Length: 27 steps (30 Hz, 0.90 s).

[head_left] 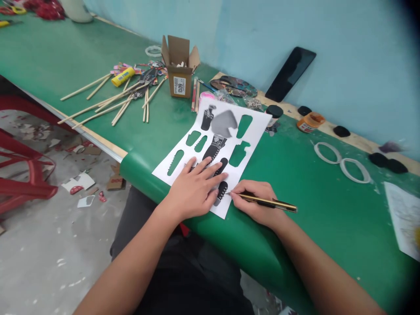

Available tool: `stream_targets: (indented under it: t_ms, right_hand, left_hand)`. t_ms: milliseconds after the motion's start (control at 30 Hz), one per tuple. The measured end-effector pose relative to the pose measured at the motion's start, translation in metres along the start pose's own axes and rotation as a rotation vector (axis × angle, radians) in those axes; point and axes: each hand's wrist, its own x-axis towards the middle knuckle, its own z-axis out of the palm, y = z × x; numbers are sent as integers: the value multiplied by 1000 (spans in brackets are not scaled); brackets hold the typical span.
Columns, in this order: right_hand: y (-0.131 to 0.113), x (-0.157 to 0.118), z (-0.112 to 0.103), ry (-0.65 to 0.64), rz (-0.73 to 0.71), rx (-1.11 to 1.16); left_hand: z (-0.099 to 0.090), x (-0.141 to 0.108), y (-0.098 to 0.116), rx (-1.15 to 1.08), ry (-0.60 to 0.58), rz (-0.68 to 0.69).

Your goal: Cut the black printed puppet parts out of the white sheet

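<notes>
A white sheet of paper (252, 131) lies aslant near the table's front edge, printed with black shapes and pierced by several cut-out holes that show green beneath. My left hand (197, 183) is spread flat on its lower part, fingers apart, partly covering the printed shapes. In my right hand (254, 201) is a slim gold-and-black craft knife (278, 204), pinched near its tip. That thin tip meets the paper beside the lowest black shape (221, 192). A grey loose-looking piece (224, 123) rests on the sheet's upper part; its kind is unclear.
Behind the paper stand an open cardboard box (180, 72) and a black phone (290, 74) leaning on the wall. Wooden sticks (98, 105) with paper figures and a yellow glue stick (123, 77) lie left. An orange paint jar (310, 122) and white rings (355, 170) are at right.
</notes>
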Motion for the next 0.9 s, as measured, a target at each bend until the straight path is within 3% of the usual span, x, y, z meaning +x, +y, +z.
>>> stream_targets:
  t_ms: [900]
  right_hand:
    - [4,0,-1,-63,-101,36]
  left_hand:
    - [2,1,1,29,-24,-29]
